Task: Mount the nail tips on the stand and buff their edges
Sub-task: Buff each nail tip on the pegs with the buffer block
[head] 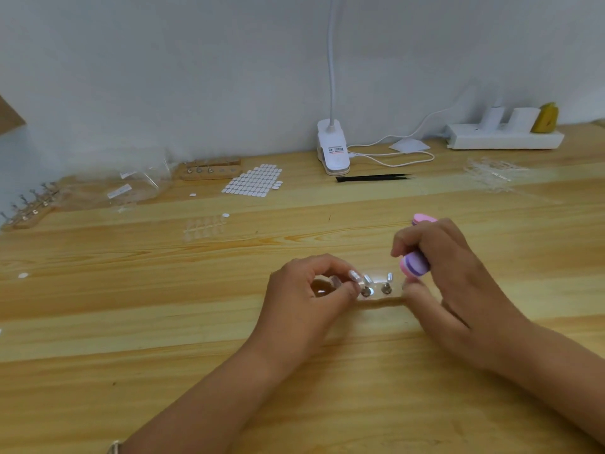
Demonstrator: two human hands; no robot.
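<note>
Low wooden stand (379,301) with metal pegs, near centre of the pale wooden table (229,355), bearing clear nail tips (367,279). Left hand (307,290) pinches the stand's left end between curled thumb and forefinger. Right hand (438,267) grips a pink-and-purple buffer block (415,263) just above the stand's right end.

Both hands meet mid-worktop (98,322)
Forearms reach in from the near edge. The left hand (311,290) pinches the stand (381,301) with curled fingers, and the right hand (442,267) grips the buffer (415,264).
</note>
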